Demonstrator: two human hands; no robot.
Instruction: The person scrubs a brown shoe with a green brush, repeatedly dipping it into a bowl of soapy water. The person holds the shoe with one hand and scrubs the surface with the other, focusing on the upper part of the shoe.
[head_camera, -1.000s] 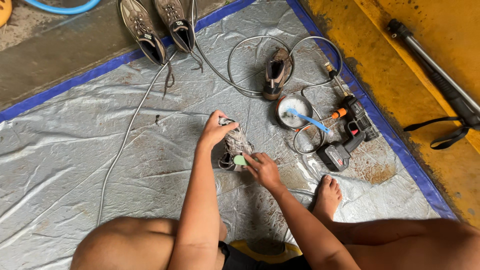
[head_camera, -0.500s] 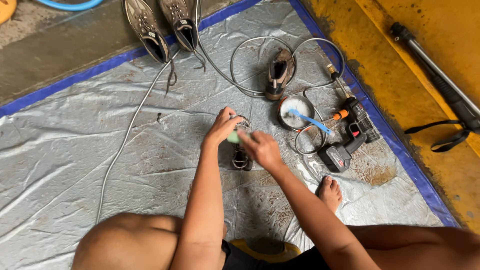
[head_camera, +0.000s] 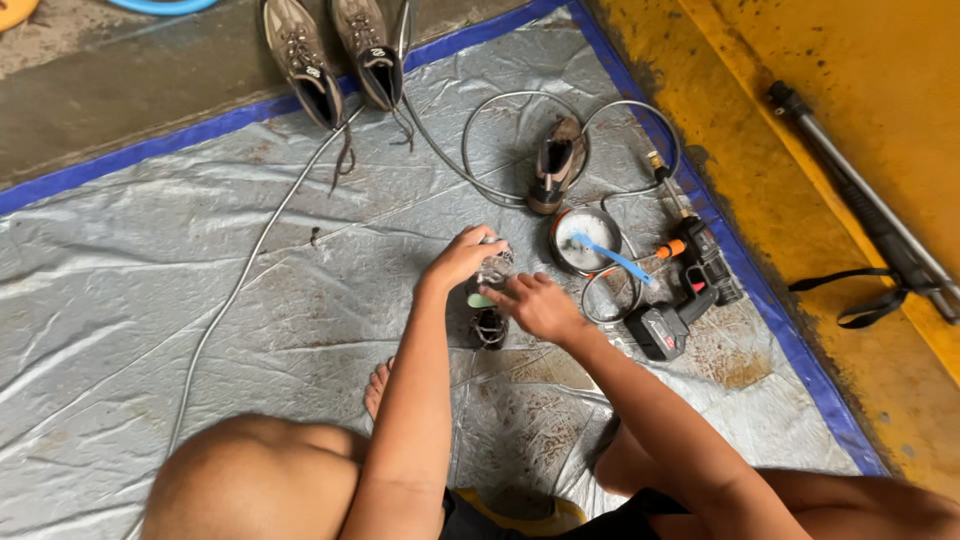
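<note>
A dark shoe (head_camera: 488, 318) lies on the grey tarp (head_camera: 200, 300) in front of me. My left hand (head_camera: 462, 257) grips its upper end. My right hand (head_camera: 537, 305) rests on the shoe's right side and holds a small green brush (head_camera: 481, 300) against it. Most of the shoe is hidden under both hands. A small round bowl (head_camera: 588, 240) with a blue toothbrush (head_camera: 610, 257) in it sits just right of my hands.
Another shoe (head_camera: 555, 165) lies beyond the bowl. A pair of grey shoes (head_camera: 335, 60) sits at the tarp's far edge. A black cordless sprayer (head_camera: 690, 290) and thin hose (head_camera: 260, 250) lie on the tarp. Yellow floor with a long black tool (head_camera: 870, 210) is right.
Both hands have shifted slightly on the shoe, and the green brush has moved along it. My right foot has drawn back out of sight.
</note>
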